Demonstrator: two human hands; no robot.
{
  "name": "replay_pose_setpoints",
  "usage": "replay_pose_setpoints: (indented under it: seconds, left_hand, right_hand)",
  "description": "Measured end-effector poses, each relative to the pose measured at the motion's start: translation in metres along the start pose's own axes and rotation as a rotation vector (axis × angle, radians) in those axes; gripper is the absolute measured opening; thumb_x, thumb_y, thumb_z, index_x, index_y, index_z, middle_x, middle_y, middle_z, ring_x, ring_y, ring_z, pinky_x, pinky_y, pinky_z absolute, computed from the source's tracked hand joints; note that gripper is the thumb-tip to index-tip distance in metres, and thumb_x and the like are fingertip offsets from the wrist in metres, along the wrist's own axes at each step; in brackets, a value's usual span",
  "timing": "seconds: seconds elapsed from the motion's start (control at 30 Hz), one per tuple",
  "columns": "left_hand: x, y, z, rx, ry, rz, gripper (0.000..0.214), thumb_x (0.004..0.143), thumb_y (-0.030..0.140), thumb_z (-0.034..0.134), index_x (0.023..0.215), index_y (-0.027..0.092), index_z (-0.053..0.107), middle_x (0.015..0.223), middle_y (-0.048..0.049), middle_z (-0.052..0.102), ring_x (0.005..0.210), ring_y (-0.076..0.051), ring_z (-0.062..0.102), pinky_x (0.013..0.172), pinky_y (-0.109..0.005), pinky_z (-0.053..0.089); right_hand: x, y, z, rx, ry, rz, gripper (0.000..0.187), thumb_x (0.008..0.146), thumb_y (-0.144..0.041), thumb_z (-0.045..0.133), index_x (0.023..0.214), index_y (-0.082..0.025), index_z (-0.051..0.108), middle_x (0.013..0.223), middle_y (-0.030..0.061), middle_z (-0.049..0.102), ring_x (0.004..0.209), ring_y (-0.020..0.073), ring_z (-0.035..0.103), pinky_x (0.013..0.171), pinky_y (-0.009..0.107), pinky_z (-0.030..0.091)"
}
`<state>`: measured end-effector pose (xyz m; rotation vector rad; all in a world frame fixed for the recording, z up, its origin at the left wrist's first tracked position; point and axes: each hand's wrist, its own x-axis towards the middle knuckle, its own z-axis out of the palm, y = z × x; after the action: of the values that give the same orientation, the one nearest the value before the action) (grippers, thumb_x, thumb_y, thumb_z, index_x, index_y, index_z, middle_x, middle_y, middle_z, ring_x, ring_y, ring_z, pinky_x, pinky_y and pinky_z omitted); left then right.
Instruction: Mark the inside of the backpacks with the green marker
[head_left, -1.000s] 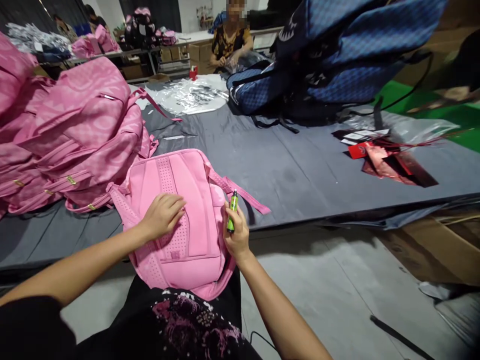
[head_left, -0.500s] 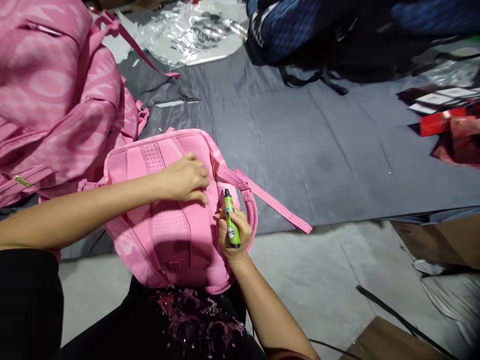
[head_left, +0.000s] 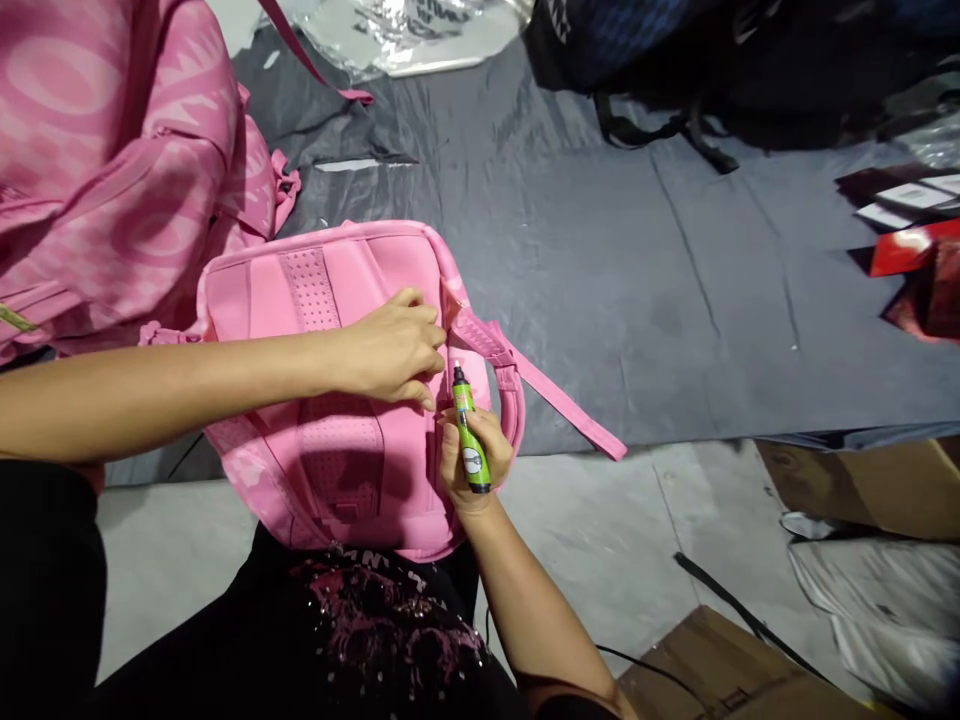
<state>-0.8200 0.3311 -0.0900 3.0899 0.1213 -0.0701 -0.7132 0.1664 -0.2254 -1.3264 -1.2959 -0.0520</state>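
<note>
A pink backpack [head_left: 409,450] lies with its padded back panel up, partly on the table edge and against my lap. My left hand [head_left: 409,350] reaches across it from the left, its curled fingers gripping the panel's right side by the strap. In my right hand [head_left: 480,450] is a green marker pen [head_left: 472,445] with black ends, its pale tip pointing up and away from me. That tip sits close to the fingers of my left hand, over the backpack's side. Whether it touches the fabric, I cannot tell. A pink strap [head_left: 570,405] trails off to the right.
More pink backpacks [head_left: 127,170] are piled at the left. Dark blue and black bags [head_left: 675,60] and clear plastic packaging [head_left: 420,30] lie at the back of the grey-covered table [head_left: 600,270]. Red and white tags [head_left: 911,245] lie at right. Cardboard [head_left: 697,660] is on the floor.
The view has shifted a little. My left hand has slid slightly right along the backpack, nearer the marker pen. The pen stays in my right hand, its tip now showing pale.
</note>
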Motion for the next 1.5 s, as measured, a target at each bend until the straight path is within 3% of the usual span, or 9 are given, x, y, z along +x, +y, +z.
replay_pose_setpoints:
  seconds: [0.2,0.3,0.37,0.53,0.67,0.87,1.07,1.27,1.5]
  left_hand:
    - [-0.006,-0.025,-0.036,0.138,-0.103,-0.051,0.055,0.089,0.063,0.057,0.069,0.014,0.070,0.075,-0.0023,0.063,0.103,-0.023,0.058,0.111,-0.054,0.029]
    - [-0.017,-0.046,-0.057,0.140,-0.060,-0.109,0.066,0.100,0.055,0.032,0.074,0.006,0.068,0.082,-0.0004,0.063,0.120,-0.022,0.053,0.116,-0.062,0.016]
    - [-0.023,-0.049,-0.060,0.147,-0.034,-0.144,0.064,0.100,0.054,0.031,0.075,0.008,0.067,0.085,-0.0005,0.062,0.122,-0.024,0.053,0.114,-0.063,0.017]
    - [-0.031,-0.015,-0.029,0.158,-0.034,-0.095,0.044,0.082,0.062,0.067,0.077,0.018,0.069,0.077,-0.0022,0.061,0.093,-0.023,0.060,0.103,-0.054,0.038]
    - [-0.036,0.017,0.002,0.206,0.144,-0.157,0.034,0.083,0.054,0.071,0.079,0.020,0.069,0.075,-0.0020,0.061,0.087,-0.022,0.055,0.107,-0.054,0.038]
    - [-0.048,0.040,0.031,0.177,0.465,-0.214,0.015,0.091,0.030,0.065,0.080,0.020,0.064,0.084,-0.0010,0.063,0.098,-0.021,0.055,0.116,-0.049,0.035]
    - [-0.051,0.041,0.046,0.060,0.522,-0.253,0.015,0.093,0.030,0.064,0.083,0.019,0.062,0.091,-0.0015,0.065,0.107,-0.022,0.057,0.117,-0.057,0.035]
    - [-0.053,0.047,0.061,0.069,0.626,-0.292,0.010,0.094,0.020,0.061,0.085,0.020,0.064,0.104,-0.0023,0.068,0.127,-0.022,0.054,0.124,-0.052,0.027]
    - [-0.053,0.046,0.071,0.021,0.646,-0.303,0.006,0.094,0.021,0.061,0.090,0.020,0.066,0.113,-0.0019,0.069,0.134,-0.021,0.051,0.127,-0.052,0.024]
  right_hand:
    - [0.002,0.001,0.002,-0.134,0.005,-0.243,0.026,0.096,-0.023,0.057,0.122,-0.025,0.054,0.097,0.0080,0.074,0.090,0.0219,0.074,0.074,0.037,0.064]
    - [0.000,0.002,0.002,-0.135,-0.013,-0.235,0.025,0.098,-0.024,0.056,0.123,-0.024,0.053,0.099,0.0081,0.074,0.091,0.0224,0.075,0.077,0.039,0.065]
    - [-0.002,0.001,0.000,-0.089,-0.039,-0.189,0.027,0.098,-0.024,0.056,0.125,-0.025,0.052,0.098,0.0070,0.074,0.090,0.0225,0.075,0.078,0.040,0.065]
    - [0.004,-0.013,-0.015,0.045,0.047,0.127,0.031,0.093,-0.029,0.065,0.122,-0.025,0.054,0.094,0.0049,0.071,0.074,0.0214,0.074,0.064,0.036,0.064]
    - [0.031,-0.028,-0.028,0.185,-0.002,0.348,0.017,0.096,-0.035,0.060,0.107,-0.023,0.056,0.081,0.0005,0.065,0.059,0.0154,0.067,0.052,0.029,0.057]
    - [0.071,-0.038,-0.033,0.124,-0.328,0.366,0.014,0.092,-0.032,0.065,0.100,-0.020,0.066,0.084,0.0021,0.071,0.062,0.0140,0.066,0.050,0.025,0.053]
    - [0.083,-0.043,-0.035,0.359,-0.364,0.661,0.028,0.094,-0.039,0.062,0.116,-0.021,0.062,0.100,0.0075,0.074,0.070,0.0183,0.073,0.061,0.033,0.062]
    - [0.094,-0.044,-0.036,0.179,-0.362,0.634,0.016,0.085,-0.034,0.073,0.083,-0.020,0.064,0.072,-0.0019,0.067,0.059,0.0128,0.063,0.056,0.026,0.054]
    - [0.091,-0.046,-0.017,0.126,-0.370,0.486,0.011,0.087,-0.028,0.068,0.079,-0.020,0.068,0.067,-0.0029,0.066,0.056,0.0114,0.060,0.050,0.024,0.048]
